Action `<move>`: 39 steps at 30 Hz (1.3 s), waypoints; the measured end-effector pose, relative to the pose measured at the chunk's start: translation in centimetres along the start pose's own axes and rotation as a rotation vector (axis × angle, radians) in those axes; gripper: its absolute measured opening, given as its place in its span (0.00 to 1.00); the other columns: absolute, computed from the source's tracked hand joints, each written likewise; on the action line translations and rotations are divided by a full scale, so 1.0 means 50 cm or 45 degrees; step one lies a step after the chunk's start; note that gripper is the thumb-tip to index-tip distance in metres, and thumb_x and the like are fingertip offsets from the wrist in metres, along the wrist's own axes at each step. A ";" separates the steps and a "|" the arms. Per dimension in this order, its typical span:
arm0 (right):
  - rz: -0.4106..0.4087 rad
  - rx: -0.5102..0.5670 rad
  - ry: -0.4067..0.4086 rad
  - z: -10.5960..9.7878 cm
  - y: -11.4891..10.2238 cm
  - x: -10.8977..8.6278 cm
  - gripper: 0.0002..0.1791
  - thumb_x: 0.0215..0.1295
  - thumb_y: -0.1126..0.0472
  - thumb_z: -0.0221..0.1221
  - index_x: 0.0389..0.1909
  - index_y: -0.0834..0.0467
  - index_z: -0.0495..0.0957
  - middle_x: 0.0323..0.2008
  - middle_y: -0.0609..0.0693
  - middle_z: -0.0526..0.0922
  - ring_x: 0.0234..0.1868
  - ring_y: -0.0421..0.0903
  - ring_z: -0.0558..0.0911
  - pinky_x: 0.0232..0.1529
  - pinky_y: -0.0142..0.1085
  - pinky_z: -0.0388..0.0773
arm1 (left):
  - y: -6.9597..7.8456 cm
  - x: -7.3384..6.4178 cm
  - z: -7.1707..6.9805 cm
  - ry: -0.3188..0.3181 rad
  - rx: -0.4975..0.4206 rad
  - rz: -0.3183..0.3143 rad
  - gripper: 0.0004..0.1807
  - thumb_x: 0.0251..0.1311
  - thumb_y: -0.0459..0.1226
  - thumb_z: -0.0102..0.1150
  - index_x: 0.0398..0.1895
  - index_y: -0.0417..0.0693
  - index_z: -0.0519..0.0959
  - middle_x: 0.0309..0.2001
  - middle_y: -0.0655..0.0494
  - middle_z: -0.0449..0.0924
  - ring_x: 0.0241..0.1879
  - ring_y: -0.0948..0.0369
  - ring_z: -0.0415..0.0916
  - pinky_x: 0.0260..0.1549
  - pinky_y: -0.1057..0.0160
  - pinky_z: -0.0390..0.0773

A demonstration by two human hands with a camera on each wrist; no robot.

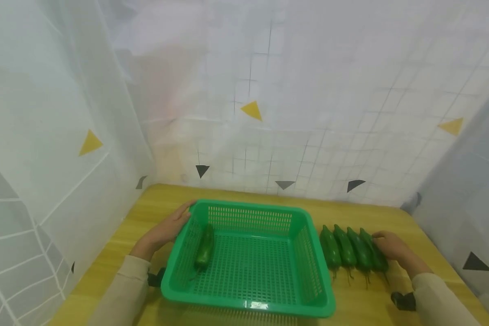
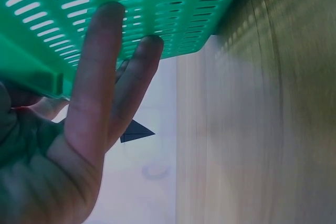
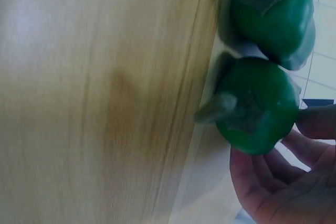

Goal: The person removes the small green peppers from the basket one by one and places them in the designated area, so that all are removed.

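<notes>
My left hand [image 1: 169, 228] rests against the left side of a green plastic basket [image 1: 250, 309]. In the left wrist view its fingers [image 2: 94, 77] lie fairly straight on the slotted outer wall [image 2: 173, 3]. One long green pepper [image 1: 205, 249] lies inside the basket, along its left wall. To the basket's right, several green peppers [image 1: 344, 249] lie side by side with their stems toward me. My right hand [image 1: 393, 246] holds the rightmost green pepper [image 3: 257, 106] between thumb and fingers, at its right side. In the right wrist view the neighbouring pepper [image 3: 273, 14] sits close beside it.
A yellow wood-grain table [image 1: 362, 303] carries everything. Whitish sheeting with grid lines and triangles [image 1: 309, 113] hangs behind it and on both sides. Dark wrist-worn devices [image 1: 403, 301] show near both sleeves.
</notes>
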State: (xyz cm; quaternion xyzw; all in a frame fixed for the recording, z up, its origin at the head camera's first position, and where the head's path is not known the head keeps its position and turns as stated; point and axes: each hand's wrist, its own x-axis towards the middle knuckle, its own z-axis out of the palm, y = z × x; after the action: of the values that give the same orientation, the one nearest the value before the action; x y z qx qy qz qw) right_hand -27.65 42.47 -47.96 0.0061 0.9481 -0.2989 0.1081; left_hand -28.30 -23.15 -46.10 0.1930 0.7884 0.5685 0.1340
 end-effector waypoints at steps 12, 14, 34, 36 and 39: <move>-0.159 -0.181 0.306 -0.010 -0.083 0.000 0.28 0.78 0.59 0.49 0.65 0.79 0.63 0.60 0.85 0.64 0.56 0.80 0.69 0.48 0.67 0.73 | 0.002 -0.007 -0.002 0.026 0.007 -0.035 0.29 0.84 0.44 0.31 0.83 0.53 0.46 0.52 0.36 0.71 0.38 0.53 0.77 0.44 0.51 0.80; -0.205 -0.179 0.350 -0.007 -0.109 0.003 0.28 0.78 0.59 0.50 0.65 0.79 0.64 0.60 0.84 0.66 0.57 0.80 0.69 0.50 0.68 0.71 | 0.003 -0.007 -0.004 0.027 0.010 -0.016 0.28 0.84 0.43 0.31 0.82 0.52 0.46 0.50 0.36 0.72 0.37 0.54 0.77 0.44 0.52 0.80; -0.462 -0.035 0.342 0.025 -0.337 0.000 0.22 0.80 0.55 0.51 0.65 0.66 0.73 0.58 0.68 0.79 0.57 0.66 0.77 0.53 0.61 0.75 | -0.005 0.003 0.000 0.007 0.016 0.003 0.28 0.84 0.42 0.31 0.82 0.52 0.48 0.58 0.38 0.69 0.47 0.51 0.75 0.53 0.51 0.74; -0.486 -0.015 0.329 0.024 -0.359 -0.001 0.22 0.80 0.56 0.51 0.64 0.66 0.73 0.57 0.67 0.79 0.57 0.66 0.78 0.53 0.60 0.75 | -0.004 0.003 0.000 0.010 0.026 0.002 0.28 0.84 0.43 0.31 0.82 0.52 0.48 0.60 0.38 0.68 0.49 0.50 0.74 0.55 0.49 0.72; -0.518 0.004 0.316 0.025 -0.388 -0.003 0.22 0.79 0.56 0.52 0.64 0.66 0.74 0.56 0.67 0.80 0.57 0.65 0.78 0.53 0.60 0.75 | 0.000 0.004 0.000 0.010 0.031 -0.001 0.28 0.84 0.42 0.31 0.82 0.51 0.48 0.60 0.38 0.67 0.50 0.49 0.73 0.56 0.48 0.71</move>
State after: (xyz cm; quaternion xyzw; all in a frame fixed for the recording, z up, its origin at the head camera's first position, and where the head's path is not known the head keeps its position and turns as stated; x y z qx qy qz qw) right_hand -28.74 25.85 -37.94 -0.1483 0.9354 -0.3130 -0.0719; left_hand -28.46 -23.07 -46.07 0.1921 0.7959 0.5596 0.1287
